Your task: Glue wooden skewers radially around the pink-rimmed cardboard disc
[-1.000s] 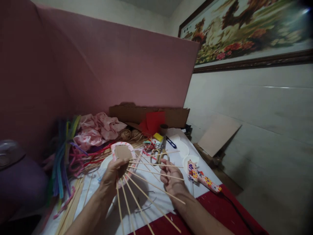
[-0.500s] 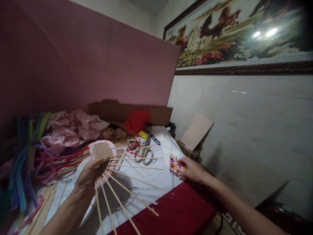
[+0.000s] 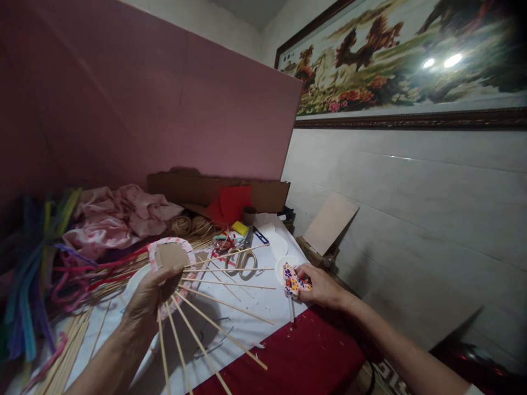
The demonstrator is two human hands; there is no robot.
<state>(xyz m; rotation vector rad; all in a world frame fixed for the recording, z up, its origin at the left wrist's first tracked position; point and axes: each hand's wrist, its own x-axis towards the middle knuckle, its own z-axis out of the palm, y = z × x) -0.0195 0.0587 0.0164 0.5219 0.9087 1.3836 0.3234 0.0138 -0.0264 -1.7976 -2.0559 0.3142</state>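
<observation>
A pink board point(image 3: 164, 109) stands behind the table point(image 3: 251, 321), and a framed painting point(image 3: 391, 55) hangs on the wall to the right. Crumpled pink cloth point(image 3: 119, 216) lies at the back of the table. The left hand point(image 3: 150, 299) pinches the lower edge of a pink-rimmed cardboard disc point(image 3: 172, 254), holding it tilted above the table while its wooden sticks point(image 3: 222, 302) fan outward. The right hand point(image 3: 323, 285) is closed around a flower-patterned glue gun point(image 3: 295, 283) at the table's right edge. Scissors point(image 3: 242, 260) lie between the hands.
</observation>
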